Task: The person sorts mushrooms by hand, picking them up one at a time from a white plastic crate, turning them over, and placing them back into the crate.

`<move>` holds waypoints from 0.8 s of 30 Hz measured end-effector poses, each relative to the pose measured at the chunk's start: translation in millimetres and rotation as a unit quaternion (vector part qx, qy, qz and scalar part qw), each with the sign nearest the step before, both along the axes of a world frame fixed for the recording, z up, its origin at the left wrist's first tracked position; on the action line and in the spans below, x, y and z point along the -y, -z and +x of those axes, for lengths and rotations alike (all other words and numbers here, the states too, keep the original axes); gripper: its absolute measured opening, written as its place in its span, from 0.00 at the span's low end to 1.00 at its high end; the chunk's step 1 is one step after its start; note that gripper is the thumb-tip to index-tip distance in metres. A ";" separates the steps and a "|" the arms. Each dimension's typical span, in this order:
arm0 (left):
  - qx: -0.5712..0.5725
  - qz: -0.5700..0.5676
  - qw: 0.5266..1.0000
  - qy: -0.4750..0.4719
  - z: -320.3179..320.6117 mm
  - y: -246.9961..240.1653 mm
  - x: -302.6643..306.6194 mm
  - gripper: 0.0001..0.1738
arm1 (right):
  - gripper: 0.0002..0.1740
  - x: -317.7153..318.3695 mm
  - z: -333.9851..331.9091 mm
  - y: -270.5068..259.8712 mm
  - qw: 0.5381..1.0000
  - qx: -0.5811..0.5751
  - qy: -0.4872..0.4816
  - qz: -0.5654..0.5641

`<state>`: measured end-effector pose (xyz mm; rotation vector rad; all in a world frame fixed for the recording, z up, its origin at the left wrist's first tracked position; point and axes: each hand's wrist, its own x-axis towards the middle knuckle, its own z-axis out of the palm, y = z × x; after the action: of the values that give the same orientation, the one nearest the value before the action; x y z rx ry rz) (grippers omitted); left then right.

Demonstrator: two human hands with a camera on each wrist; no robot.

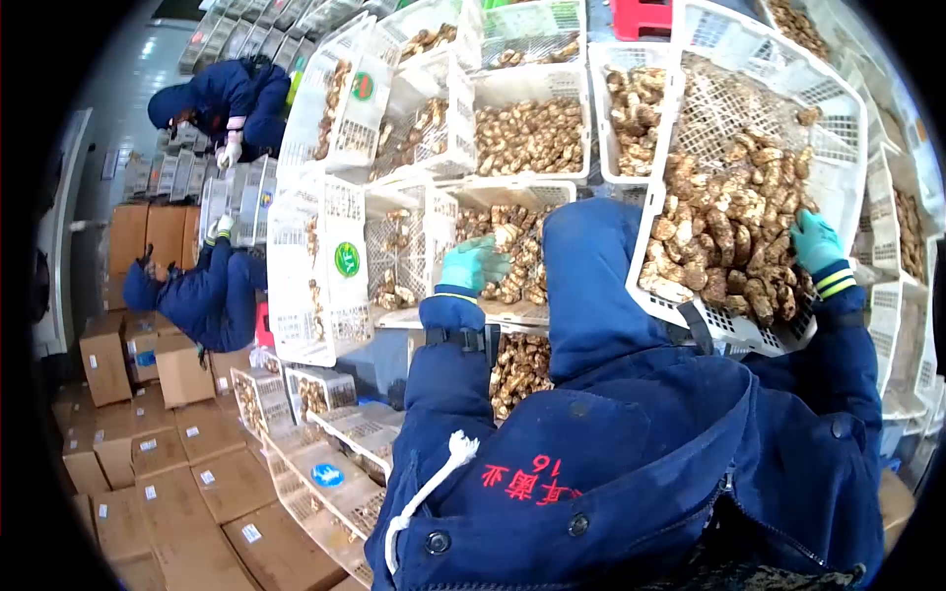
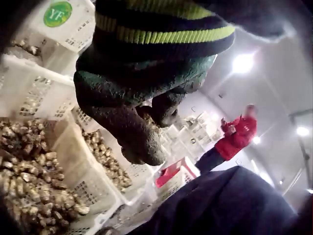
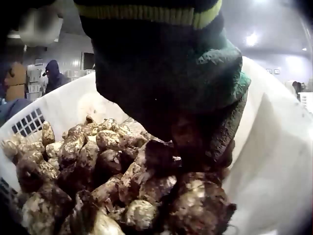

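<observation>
In the head view my left hand (image 1: 473,264), in a teal glove, is over a white crate with brown-and-cream mushrooms (image 1: 512,281). Its thumb and fingers curl round a mushroom (image 2: 148,115), mostly hidden by the dirty glove in the left wrist view. My gloved right hand (image 1: 818,241) reaches into a large tilted white crate (image 1: 724,34) by my legs. Its fingers point down at the right edge of the mushroom heap (image 1: 729,217). Dark shadow hides those fingertips in the right wrist view, so I cannot tell whether they grip a mushroom.
More white crates of mushrooms (image 1: 529,138) stand ahead and at both sides. A red stool (image 1: 641,18) is beyond them. Two people in dark blue, one a crouching person (image 1: 202,300), work at the left near stacked cardboard boxes (image 1: 187,502). A person in red (image 2: 239,132) stands farther off.
</observation>
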<state>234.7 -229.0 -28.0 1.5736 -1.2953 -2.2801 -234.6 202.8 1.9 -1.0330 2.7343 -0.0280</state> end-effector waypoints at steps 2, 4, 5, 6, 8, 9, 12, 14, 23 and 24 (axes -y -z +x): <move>0.026 0.003 0.997 -0.072 6.6 10.4 -16.6 0.25 | 0.15 -8.3 -5.7 3.1 1.000 -0.006 0.020 -0.020; 0.048 0.010 0.998 -0.033 19.2 17.7 -21.8 0.25 | 0.17 -16.1 -7.5 -1.7 0.999 -0.002 0.044 0.018; 0.037 0.022 0.999 -0.024 23.1 17.2 -26.4 0.26 | 0.17 -20.6 -6.4 0.5 0.999 0.003 0.035 0.007; 0.023 0.032 0.999 -0.013 22.8 16.7 -27.9 0.26 | 0.17 -26.1 -10.1 2.7 1.000 0.005 0.028 -0.007; 0.007 0.144 0.988 -0.060 18.9 22.4 -24.7 0.24 | 0.16 -24.5 -11.4 6.6 0.999 -0.031 0.012 0.020; 0.041 0.107 0.993 -0.030 15.0 23.5 -22.6 0.24 | 0.16 -25.5 -10.6 8.1 1.000 -0.023 0.017 -0.001; 0.061 0.062 0.996 0.025 -14.1 5.8 -9.5 0.24 | 0.14 -32.8 -10.3 12.1 0.999 -0.027 0.000 -0.024; 0.052 -0.016 0.996 -0.077 -65.9 -55.5 14.1 0.20 | 0.13 -32.7 -6.3 7.3 0.999 -0.022 0.034 -0.028; -0.202 -0.188 0.953 -0.125 -108.0 -73.6 23.9 0.36 | 0.12 -28.9 15.7 3.0 0.997 -0.022 0.037 -0.069; -0.243 -0.131 0.955 -0.107 -95.8 -49.1 12.5 0.32 | 0.13 -30.5 15.7 3.3 0.994 -0.033 0.020 -0.104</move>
<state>138.9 -241.5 21.1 0.9338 -1.1650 -2.0723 -218.9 233.2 -1.5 -1.0485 2.8590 -0.2954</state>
